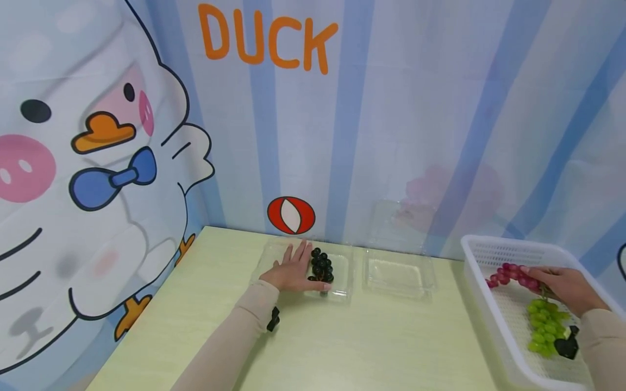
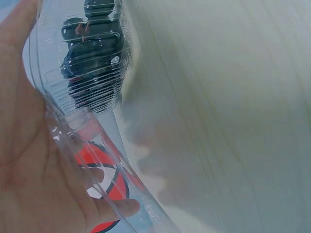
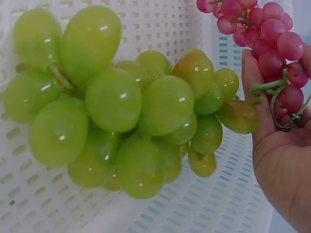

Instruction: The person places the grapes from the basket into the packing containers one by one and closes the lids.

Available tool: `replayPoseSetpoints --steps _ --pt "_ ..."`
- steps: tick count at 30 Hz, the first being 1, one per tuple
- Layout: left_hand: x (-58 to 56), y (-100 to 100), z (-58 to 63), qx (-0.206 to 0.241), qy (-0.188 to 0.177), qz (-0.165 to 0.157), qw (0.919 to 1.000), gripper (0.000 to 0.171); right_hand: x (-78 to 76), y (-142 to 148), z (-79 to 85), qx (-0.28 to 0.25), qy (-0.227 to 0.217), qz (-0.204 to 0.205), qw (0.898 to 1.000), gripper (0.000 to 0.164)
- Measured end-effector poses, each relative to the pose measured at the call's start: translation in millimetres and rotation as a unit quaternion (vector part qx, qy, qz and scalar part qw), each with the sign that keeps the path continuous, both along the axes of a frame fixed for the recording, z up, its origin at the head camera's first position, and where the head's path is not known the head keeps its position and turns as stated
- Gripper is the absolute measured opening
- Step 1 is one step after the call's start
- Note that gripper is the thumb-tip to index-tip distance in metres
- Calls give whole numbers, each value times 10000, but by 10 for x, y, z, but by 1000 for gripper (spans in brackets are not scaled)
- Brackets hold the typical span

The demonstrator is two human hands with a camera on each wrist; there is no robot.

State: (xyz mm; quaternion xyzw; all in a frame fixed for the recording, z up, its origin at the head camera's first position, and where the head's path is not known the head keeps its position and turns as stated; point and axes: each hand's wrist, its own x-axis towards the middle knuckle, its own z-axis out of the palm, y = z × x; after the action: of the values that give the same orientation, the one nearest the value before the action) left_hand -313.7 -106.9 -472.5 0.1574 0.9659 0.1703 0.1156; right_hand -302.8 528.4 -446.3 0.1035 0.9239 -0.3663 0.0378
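In the head view my left hand [image 1: 293,271] lies with extended fingers over an opened clear plastic box [image 1: 344,271], beside a bunch of black grapes [image 1: 321,266] in it. The left wrist view has the palm [image 2: 29,160] against the box, with the black grapes [image 2: 92,53] showing through its ridged wall. On the right, my right hand [image 1: 569,288] grips a bunch of red grapes [image 1: 513,274] over a white basket [image 1: 494,320]. Its green stem [image 3: 269,87] shows near the palm in the right wrist view. A bunch of green grapes [image 1: 548,328] is below that hand, within the basket.
A second clear plastic box [image 1: 398,274] stands between the first box and the basket, its lid [image 1: 398,222] raised toward the curtain [image 1: 303,136]. The curtain, printed with a duck, hangs behind the pale table [image 1: 371,342].
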Motion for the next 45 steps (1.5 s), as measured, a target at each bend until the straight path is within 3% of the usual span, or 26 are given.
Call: replayPoseSetpoints --steps 12,27,45 --pt "2 -2 -1 17 -38 -10 10000 131 26 -48 103 -132 -1 102 9999 79" --pt "7 -4 27 33 -38 2 10000 129 92 -184 238 14 257 131 9996 81" --pt "1 -8 1 31 14 -35 10000 129 142 -308 332 -338 566 128 9977 84"
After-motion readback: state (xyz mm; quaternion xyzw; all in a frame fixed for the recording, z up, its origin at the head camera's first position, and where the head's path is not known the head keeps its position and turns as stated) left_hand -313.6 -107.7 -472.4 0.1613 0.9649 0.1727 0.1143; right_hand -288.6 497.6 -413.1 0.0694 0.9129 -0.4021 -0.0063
